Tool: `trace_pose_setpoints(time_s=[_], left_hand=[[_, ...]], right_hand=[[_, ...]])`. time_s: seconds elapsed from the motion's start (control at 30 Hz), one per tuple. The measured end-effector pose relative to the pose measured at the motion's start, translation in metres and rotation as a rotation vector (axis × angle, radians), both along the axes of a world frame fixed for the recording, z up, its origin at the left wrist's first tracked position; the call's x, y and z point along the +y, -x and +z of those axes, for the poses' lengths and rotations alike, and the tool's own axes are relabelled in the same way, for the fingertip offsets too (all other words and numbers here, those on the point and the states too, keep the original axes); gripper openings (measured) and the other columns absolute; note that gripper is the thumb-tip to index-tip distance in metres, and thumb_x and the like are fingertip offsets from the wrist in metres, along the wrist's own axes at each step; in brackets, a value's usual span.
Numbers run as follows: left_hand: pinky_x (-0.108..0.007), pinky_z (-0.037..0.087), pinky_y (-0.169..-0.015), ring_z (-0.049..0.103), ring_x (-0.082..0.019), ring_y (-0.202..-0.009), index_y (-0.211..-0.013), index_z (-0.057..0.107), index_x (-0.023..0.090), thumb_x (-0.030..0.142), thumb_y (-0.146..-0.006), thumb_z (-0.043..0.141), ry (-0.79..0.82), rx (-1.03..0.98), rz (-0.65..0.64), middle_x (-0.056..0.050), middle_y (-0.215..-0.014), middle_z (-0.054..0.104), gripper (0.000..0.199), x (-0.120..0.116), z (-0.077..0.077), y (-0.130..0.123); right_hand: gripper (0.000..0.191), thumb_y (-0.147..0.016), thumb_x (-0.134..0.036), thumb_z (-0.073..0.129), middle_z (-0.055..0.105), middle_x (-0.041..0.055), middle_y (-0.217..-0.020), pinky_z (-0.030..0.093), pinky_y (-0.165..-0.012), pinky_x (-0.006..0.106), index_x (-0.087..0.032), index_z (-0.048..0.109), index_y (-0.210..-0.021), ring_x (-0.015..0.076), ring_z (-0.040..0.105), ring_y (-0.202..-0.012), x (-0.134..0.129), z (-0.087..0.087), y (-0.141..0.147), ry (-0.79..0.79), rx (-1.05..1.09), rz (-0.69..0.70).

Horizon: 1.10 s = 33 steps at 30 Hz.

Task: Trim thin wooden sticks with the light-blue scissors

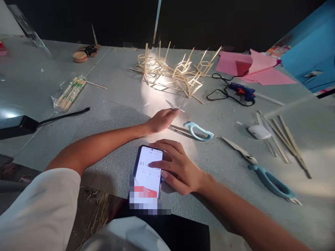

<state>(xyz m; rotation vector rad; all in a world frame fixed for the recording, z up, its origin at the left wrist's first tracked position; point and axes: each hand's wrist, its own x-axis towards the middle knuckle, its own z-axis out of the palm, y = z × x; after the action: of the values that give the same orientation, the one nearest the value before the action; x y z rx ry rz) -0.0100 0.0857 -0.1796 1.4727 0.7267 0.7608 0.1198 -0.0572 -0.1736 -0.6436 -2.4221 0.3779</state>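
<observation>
My right hand [180, 167] lies over the right side of a phone [149, 177], fingers apart, with one fingertip over the lit screen's timer digits. The phone rests at the near table edge, and its lower end is blurred out. My left hand [162, 120] is farther forward on the table, its fingers closed round a thin, pale, pointed piece [172, 104] whose kind I cannot make out. Just right of that hand lies a light-blue-handled scissors piece [200, 132], its blade towards the wrist. A second blue-handled scissors piece [272, 183] lies farther right.
Stick frames [167, 69] stand at the back. A glue gun [242, 93] with a black cord and pink paper [235, 64] lie right of them. Loose sticks [290, 139] and a white case [259, 132] are at right; packaged sticks [70, 94] and a black device [18, 126] at left.
</observation>
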Motion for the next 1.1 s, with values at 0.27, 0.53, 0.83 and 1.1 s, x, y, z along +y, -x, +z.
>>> trace_pose_setpoints(time_s=[0.27, 0.53, 0.83, 1.1], left_hand=[[-0.027, 0.023, -0.051, 0.032, -0.008, -0.051, -0.071, 0.042, 0.019, 0.052, -0.102, 0.047, -0.056, 0.005, 0.001, 0.002, -0.059, 0.035, 0.046, 0.003, -0.007, -0.001], [-0.027, 0.023, -0.051, 0.031, -0.009, -0.051, -0.071, 0.041, 0.020, 0.054, -0.101, 0.050, -0.052, -0.016, 0.008, 0.002, -0.060, 0.034, 0.047, 0.005, -0.011, -0.001], [-0.024, 0.023, -0.049, 0.030, -0.007, -0.048, -0.071, 0.040, 0.019, 0.046, -0.103, 0.048, 0.022, -0.008, 0.003, 0.003, -0.058, 0.034, 0.043, -0.001, 0.000, 0.000], [-0.025, 0.021, -0.048, 0.029, -0.007, -0.047, -0.072, 0.043, 0.019, 0.047, -0.103, 0.048, 0.013, -0.009, -0.012, 0.004, -0.057, 0.032, 0.042, 0.000, 0.001, 0.002]], right_hand=[[0.043, -0.099, -0.028, 0.044, 0.048, 0.0083, -0.154, 0.036, -0.117, 0.056, -0.025, 0.061, -0.138, 0.0324, 0.039, -0.143, 0.000, -0.004, 0.007, -0.003, -0.057, -0.194], [0.043, -0.099, -0.038, 0.047, 0.038, 0.0080, -0.163, 0.034, -0.117, 0.059, -0.026, 0.065, -0.136, 0.0360, 0.033, -0.148, -0.001, -0.003, 0.010, 0.029, -0.151, -0.161], [0.035, -0.096, -0.028, 0.046, 0.055, 0.0070, -0.147, 0.040, -0.113, 0.056, -0.027, 0.069, -0.123, 0.0317, 0.046, -0.137, 0.000, 0.002, 0.001, 0.031, 0.014, -0.080], [0.036, -0.095, -0.032, 0.047, 0.048, 0.0069, -0.153, 0.041, -0.112, 0.056, -0.028, 0.076, -0.116, 0.0325, 0.044, -0.138, -0.003, 0.003, 0.005, 0.021, -0.044, 0.019]])
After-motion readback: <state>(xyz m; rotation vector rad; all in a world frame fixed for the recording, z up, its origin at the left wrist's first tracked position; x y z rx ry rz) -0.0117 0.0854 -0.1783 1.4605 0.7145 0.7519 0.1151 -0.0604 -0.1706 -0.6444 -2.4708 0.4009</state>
